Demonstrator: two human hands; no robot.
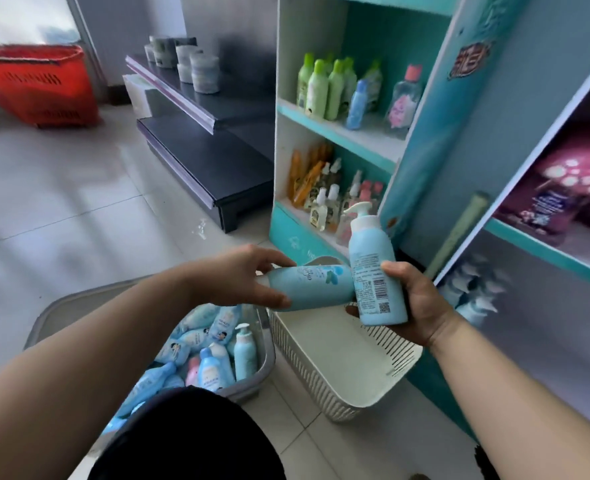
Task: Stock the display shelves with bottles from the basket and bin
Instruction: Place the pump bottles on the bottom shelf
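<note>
Over the cream slotted plastic basket, your left hand clamps its fingers on a sideways pale-blue bottle, and your right hand does the same on an upright pale-blue pump bottle. They're touching, so one could slip.

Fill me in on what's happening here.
A person is stocking shelves. The left hand grips a pale blue bottle lying sideways, and the right hand grips an upright pump bottle, close together above the white basket. The grey bin on the floor holds many more bottles. The teal shelf unit ahead already carries bottles.
</note>
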